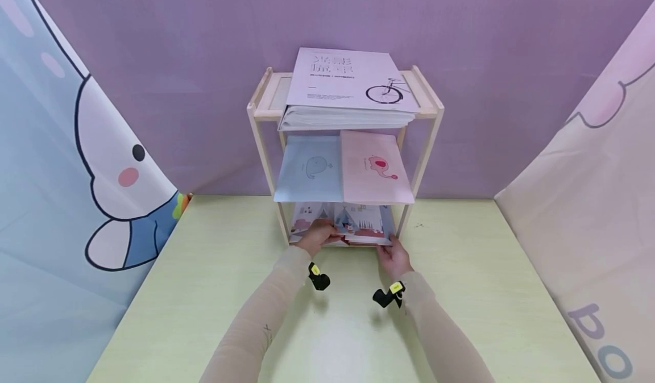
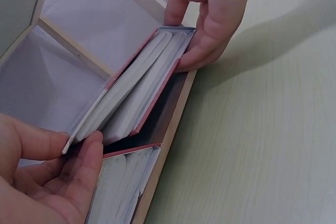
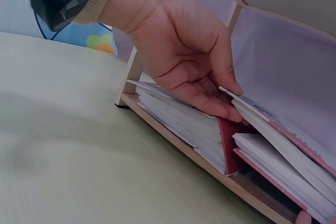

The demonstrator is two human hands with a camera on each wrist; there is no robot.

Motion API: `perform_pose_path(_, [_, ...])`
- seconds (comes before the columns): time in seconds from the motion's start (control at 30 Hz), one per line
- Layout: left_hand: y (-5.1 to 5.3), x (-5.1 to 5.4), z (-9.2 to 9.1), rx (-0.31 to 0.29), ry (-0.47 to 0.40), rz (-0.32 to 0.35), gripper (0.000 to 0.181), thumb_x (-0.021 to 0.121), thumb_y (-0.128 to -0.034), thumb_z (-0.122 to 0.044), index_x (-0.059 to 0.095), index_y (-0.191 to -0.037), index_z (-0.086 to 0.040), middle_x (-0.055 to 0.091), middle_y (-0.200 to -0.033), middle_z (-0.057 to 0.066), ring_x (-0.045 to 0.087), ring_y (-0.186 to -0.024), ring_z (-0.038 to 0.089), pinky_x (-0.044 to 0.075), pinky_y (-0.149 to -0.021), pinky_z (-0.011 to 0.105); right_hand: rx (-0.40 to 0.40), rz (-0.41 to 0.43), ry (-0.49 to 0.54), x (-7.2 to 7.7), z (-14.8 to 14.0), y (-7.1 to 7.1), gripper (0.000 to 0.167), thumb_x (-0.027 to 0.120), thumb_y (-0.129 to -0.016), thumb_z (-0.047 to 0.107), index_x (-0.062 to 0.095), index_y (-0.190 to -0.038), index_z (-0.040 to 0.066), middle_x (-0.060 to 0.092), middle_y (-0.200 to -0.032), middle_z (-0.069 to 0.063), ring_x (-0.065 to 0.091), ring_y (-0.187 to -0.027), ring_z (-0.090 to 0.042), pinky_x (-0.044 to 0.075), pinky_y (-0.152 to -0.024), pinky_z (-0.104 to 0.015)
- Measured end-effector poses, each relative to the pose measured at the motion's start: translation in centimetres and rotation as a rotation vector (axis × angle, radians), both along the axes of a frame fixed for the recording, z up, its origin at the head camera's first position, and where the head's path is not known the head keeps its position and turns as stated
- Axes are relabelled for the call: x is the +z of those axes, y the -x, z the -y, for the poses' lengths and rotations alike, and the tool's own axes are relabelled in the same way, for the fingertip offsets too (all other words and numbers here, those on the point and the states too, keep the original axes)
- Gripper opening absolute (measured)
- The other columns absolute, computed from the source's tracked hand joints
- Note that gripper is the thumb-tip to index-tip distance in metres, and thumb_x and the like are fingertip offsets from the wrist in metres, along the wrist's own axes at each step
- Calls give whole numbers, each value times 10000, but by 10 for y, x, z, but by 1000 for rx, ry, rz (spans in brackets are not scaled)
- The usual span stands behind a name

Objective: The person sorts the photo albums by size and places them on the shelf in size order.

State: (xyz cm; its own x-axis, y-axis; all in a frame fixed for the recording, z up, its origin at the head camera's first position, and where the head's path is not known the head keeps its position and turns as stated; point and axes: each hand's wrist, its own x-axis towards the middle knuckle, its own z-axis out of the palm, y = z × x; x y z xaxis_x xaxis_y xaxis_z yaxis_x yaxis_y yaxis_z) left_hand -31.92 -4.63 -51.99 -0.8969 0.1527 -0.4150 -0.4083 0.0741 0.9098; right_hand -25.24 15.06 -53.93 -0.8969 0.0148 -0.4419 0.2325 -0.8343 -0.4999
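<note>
On the bottom tier of a small wooden shelf [image 1: 430, 138], a thick hardcover picture book [image 1: 370, 218] lies tilted, its left side raised and its pages slightly parted. My left hand [image 1: 318, 235] pinches the raised left corner between thumb and fingers. At the opposite end, my right hand [image 1: 394, 257] grips the right front corner, thumb above and fingers beneath, as the left wrist view shows. Beside it on the same tier lies another thick book [image 3: 181, 119] with a red cover edge. In the right wrist view only fingertips of the right hand [image 3: 303, 217] appear.
The middle tier bears a blue booklet [image 1: 307, 170] with a whale and a pink booklet [image 1: 376, 167] with an elephant. A large thick white book [image 1: 348, 82] with a bicycle lies on top. The shelf stands on a pale green table [image 1: 460, 292] before purple cloth [image 1: 486, 87].
</note>
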Motion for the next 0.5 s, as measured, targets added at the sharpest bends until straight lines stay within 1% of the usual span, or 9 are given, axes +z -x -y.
perform_pose_path(0.07, [0, -1, 0, 7, 4, -3, 210, 503, -876, 114, 499, -747, -53, 565, -969, 125, 611, -887, 240, 536, -834, 347, 1, 18, 15, 1, -1, -1, 581, 329, -1014, 143, 33, -1499, 23, 297, -1433, -194, 242, -1382, -189, 293, -1083, -228])
perform_pose_path(0.1, [1, -1, 0, 12, 7, -3, 194, 505, -875, 114, 514, -767, -48, 570, -990, 134, 611, -902, 248, 536, -834, 349, -37, 57, 92, -1, -2, 0, 591, 352, -1008, 160, 48, -1505, 59, 335, -1392, -150, 268, -1365, -163, 298, -1081, -227])
perform_pose_path(0.17, [1, -1, -1, 13, 12, -1, 135, 505, -874, 113, 528, -827, -11, 573, -1052, 169, 608, -939, 269, 531, -845, 352, -53, 60, 116, -12, -5, 5, 599, 376, -1004, 145, 61, -1508, 69, 379, -1335, -129, 299, -1348, -166, 302, -1083, -242])
perform_pose_path(0.27, [0, 0, -1, 10, 15, 6, 164, 513, -871, 114, 555, -1021, 64, 547, -1172, 220, 605, -999, 304, 529, -851, 350, -69, 13, 204, -46, -14, 17, 606, 436, -989, 100, 120, -1504, 68, 412, -1321, -154, 337, -1336, -188, 322, -1079, -272])
perform_pose_path(0.3, [0, 1, -1, 7, 15, 8, 227, 518, -870, 111, 548, -1094, 83, 537, -1203, 233, 606, -1015, 312, 529, -848, 346, -51, -50, 270, -72, -21, 27, 593, 498, -962, 67, 209, -1480, 47, 448, -1283, -176, 392, -1304, -222, 372, -1050, -303])
perform_pose_path(0.37, [-3, 5, 0, -2, 11, 16, 348, 525, -868, 111, 513, -1216, 101, 520, -1242, 245, 606, -1035, 319, 527, -854, 342, -51, -80, 305, -89, -27, 32, 633, 563, -925, 24, 238, -1468, 32, 456, -1289, -200, 422, -1283, -242, 383, -1043, -324])
perform_pose_path(0.4, [-4, 5, 0, -7, 14, 8, 375, 524, -873, 106, 500, -1247, 102, 521, -1239, 249, 611, -1029, 318, 528, -850, 340, -45, -92, 302, -93, -28, 32, 654, 586, -910, 17, 242, -1466, 33, 461, -1284, -197, 439, -1267, -239, 383, -1043, -323])
perform_pose_path(0.43, [-5, 5, 0, -11, 15, -2, 360, 523, -877, 100, 507, -1237, 105, 529, -1224, 250, 620, -1011, 314, 531, -842, 334, -45, -94, 283, -93, -29, 32, 786, 680, -817, -41, 238, -1464, 23, 462, -1279, -203, 459, -1246, -245, 377, -1048, -327])
perform_pose_path(0.5, [-11, 15, -1, -19, 25, -14, 304, 513, -879, 102, 527, -1182, 127, 536, -1206, 259, 615, -1016, 329, 518, -874, 360, -34, -99, 191, -82, -26, 25, 812, 705, -809, -4, 219, -1460, 3, 499, -1212, -192, 525, -1160, -227, 371, -1051, -316])
